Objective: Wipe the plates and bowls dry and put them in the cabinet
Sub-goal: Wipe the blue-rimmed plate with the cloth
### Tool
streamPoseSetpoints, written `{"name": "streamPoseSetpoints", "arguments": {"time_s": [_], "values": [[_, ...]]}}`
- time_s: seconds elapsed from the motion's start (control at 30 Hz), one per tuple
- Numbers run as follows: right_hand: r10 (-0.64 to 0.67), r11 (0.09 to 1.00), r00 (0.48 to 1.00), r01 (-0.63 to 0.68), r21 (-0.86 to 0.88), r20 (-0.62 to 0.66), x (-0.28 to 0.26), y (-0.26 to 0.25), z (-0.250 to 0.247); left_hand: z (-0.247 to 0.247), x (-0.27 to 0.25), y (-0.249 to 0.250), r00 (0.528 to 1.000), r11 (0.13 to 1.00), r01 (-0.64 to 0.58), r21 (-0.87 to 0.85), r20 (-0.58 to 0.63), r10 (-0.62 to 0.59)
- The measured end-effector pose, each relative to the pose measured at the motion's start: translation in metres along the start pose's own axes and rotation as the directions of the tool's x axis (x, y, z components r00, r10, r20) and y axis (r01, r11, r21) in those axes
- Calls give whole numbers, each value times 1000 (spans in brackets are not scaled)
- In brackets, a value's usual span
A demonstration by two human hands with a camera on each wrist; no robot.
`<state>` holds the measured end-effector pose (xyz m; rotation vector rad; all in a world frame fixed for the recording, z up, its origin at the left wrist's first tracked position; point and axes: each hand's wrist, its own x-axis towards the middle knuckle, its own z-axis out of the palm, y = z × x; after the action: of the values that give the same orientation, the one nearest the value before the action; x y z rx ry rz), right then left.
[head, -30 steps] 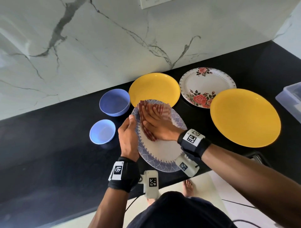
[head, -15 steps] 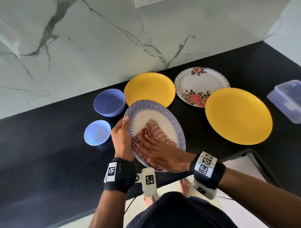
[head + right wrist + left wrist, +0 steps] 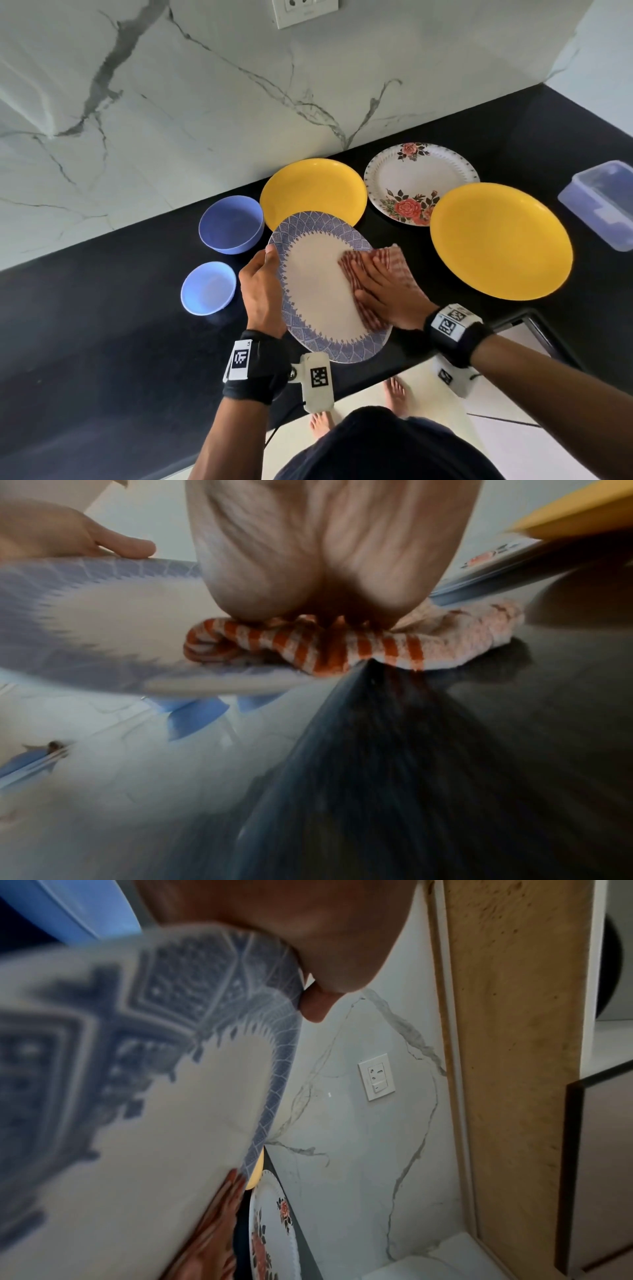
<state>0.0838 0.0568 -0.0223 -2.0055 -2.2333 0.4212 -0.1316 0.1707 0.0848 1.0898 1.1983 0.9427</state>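
Note:
An oval white plate with a blue patterned rim point(image 3: 318, 291) point(image 3: 120, 1123) point(image 3: 103, 620) is held over the black counter's front edge. My left hand point(image 3: 262, 291) grips its left rim, thumb on top. My right hand point(image 3: 383, 289) lies flat on a red-and-white striped cloth point(image 3: 383, 260) point(image 3: 308, 647), pressing it against the plate's right side with straight fingers. Behind stand two yellow plates point(image 3: 313, 192) point(image 3: 500, 240), a rose-patterned plate point(image 3: 421, 181) point(image 3: 270, 1229) and two blue bowls point(image 3: 231, 224) point(image 3: 209, 287).
The black counter point(image 3: 102, 325) runs along a marble wall with a white socket point(image 3: 305, 12) point(image 3: 376, 1077). A clear lidded plastic box point(image 3: 603, 205) sits at the far right. A wooden cabinet side point(image 3: 514, 1056) shows in the left wrist view. Bare feet stand on the floor below.
My right hand has slid the cloth from the plate's far end, down to its near left part, then across to its right side. My left hand keeps its grip on the rim.

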Motion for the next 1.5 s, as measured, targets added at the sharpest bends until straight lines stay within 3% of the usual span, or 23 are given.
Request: {"name": "streamPoseSetpoints", "arguments": {"time_s": [0.1,0.17,0.3,0.37,0.53,0.63,0.73,0.87,0.93,1.07,1.17,1.27,1.4,1.5], "values": [[-217,965,976,213,-155,-6,32,14,-5,1,2,2,1000,1000,22,6,20,-22],[-273,945,959,254,-206,-69,54,11,-15,2,3,3,999,999,43,19,19,-43],[-324,926,944,302,-227,-64,86,-10,-31,3,2,3,998,999,46,19,35,-47],[-346,917,928,302,-261,-141,92,-33,-35,2,2,3,998,998,47,30,45,-48],[-298,949,929,265,-169,-218,88,-76,-40,-4,5,1,998,999,43,-5,42,-43],[-278,959,930,254,-127,-239,94,-71,-46,-3,5,1,998,998,55,-11,36,-54],[-163,984,955,174,25,-246,103,-60,-57,-1,3,-1,997,998,60,15,52,-60],[-36,999,990,36,-3,-134,102,-27,-53,0,-1,-5,997,997,64,37,29,-65],[-14,1000,994,11,-22,-106,93,-11,-40,0,0,-7,997,997,70,13,22,-70],[176,984,984,-175,40,-8,59,4,-18,-4,0,-10,997,997,82,-5,-2,-82],[77,993,995,-82,88,64,22,17,9,-7,2,-9,998,999,54,-10,-15,-54],[160,981,975,-175,89,154,-13,5,16,-6,4,-6,999,999,31,-11,-16,-31],[14,999,976,-22,35,216,-42,-28,8,-1,6,-4,999,999,32,-26,-15,-32],[-99,993,957,77,94,272,-44,-60,-14,4,6,-3,999,999,30,-28,-13,-30]]}}
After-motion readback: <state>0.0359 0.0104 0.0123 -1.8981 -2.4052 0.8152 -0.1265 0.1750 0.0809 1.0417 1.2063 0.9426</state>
